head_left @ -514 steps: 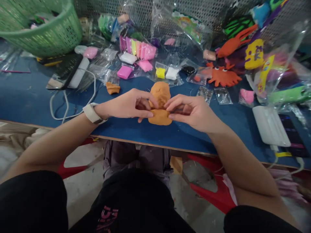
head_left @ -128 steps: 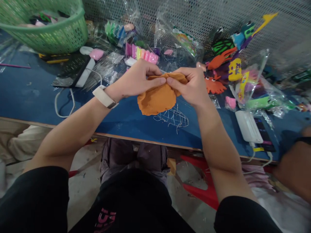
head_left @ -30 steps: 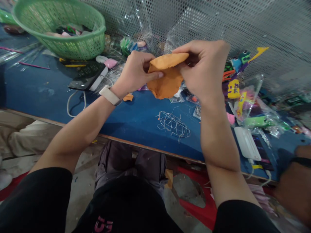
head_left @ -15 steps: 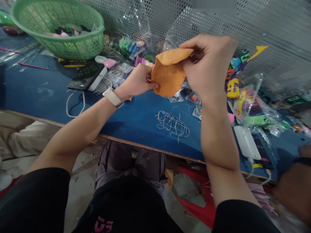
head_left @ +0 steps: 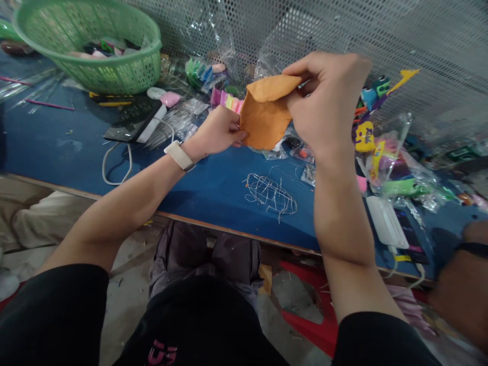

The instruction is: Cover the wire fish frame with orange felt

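A thin orange sheet of modelling clay point(head_left: 265, 122) hangs in the air above the table, its upper edge folded over toward me. My right hand point(head_left: 324, 96) pinches the folded upper right corner between thumb and fingers. At the sheet's left edge, my left hand point(head_left: 221, 129) is closed with thumb and fingertips gripping it. Below the clay, a fish-shaped wire frame point(head_left: 270, 193) lies on the blue tabletop point(head_left: 213, 185), touched by neither hand.
A green plastic basket point(head_left: 91, 71) with mixed items stands back left, a power bank with display point(head_left: 133, 119) before it. Colourful clay packs and figures point(head_left: 365, 136) fill the right side, near a white power bank point(head_left: 387, 221). Another person's arm point(head_left: 463, 290) is at far right.
My left hand has shifted slightly at the clay's left edge, its fingers lower on the rim. The right hand keeps its pinch, and the wire frame lies still.
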Motion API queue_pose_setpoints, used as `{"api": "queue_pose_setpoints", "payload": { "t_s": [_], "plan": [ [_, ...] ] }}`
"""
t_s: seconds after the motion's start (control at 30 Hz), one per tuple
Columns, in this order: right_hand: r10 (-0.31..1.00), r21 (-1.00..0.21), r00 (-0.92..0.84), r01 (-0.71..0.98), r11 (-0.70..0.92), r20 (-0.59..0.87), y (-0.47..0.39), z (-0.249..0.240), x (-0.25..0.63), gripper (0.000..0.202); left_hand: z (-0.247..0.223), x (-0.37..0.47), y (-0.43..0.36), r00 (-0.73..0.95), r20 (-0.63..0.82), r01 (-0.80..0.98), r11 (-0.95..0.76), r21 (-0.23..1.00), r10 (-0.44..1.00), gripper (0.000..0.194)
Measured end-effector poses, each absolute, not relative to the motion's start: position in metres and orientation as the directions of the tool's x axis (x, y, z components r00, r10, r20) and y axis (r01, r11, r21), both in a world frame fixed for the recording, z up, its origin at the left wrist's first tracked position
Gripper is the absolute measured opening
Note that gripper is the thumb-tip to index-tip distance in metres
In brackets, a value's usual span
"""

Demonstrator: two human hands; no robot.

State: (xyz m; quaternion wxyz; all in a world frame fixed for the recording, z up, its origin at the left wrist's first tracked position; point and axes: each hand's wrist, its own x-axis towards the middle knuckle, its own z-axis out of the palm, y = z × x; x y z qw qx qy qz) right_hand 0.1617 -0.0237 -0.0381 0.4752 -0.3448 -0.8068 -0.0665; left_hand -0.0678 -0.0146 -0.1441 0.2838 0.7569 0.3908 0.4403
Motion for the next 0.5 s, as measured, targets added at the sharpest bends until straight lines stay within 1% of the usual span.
{"api": "queue_pose_setpoints", "payload": {
  "t_s": [0.07,0.1,0.17,0.27,0.3,0.37,0.47,0.5],
  "plan": [
    [0.48,-0.218,-0.304,0.612,0.76,0.823,-0.022,-0.04,0.162,0.039,-0.137,-0.067,-0.02,0.308,0.389,0.372,-0.487,0.791,0.868,0.015],
    [0.48,-0.22,-0.301,0.61,0.761,0.824,-0.021,-0.041,0.162,0.038,-0.134,-0.067,-0.022,0.285,0.4,0.398,-0.487,0.777,0.871,0.016],
    [0.491,-0.227,-0.302,0.615,0.755,0.817,-0.02,-0.043,0.162,0.036,-0.129,-0.066,-0.027,0.217,0.493,0.444,-0.535,0.719,0.843,0.018],
    [0.524,-0.234,-0.334,0.623,0.747,0.783,-0.021,-0.043,0.16,0.034,-0.124,-0.063,-0.03,0.126,0.638,0.435,-0.621,0.653,0.759,0.051],
    [0.541,-0.24,-0.352,0.622,0.745,0.764,-0.022,-0.042,0.159,0.033,-0.123,-0.062,-0.031,0.108,0.672,0.437,-0.643,0.63,0.732,0.056],
    [0.582,-0.259,-0.375,0.634,0.729,0.721,-0.026,-0.039,0.155,0.03,-0.12,-0.061,-0.033,0.09,0.718,0.455,-0.67,0.587,0.69,0.051],
    [0.643,-0.271,-0.396,0.671,0.69,0.656,-0.032,-0.034,0.149,0.021,-0.114,-0.062,-0.037,0.11,0.736,0.5,-0.677,0.54,0.668,0.026],
    [0.653,-0.272,-0.401,0.677,0.684,0.643,-0.034,-0.033,0.148,0.018,-0.112,-0.063,-0.038,0.1,0.739,0.516,-0.67,0.534,0.666,0.021]
  ]
}}
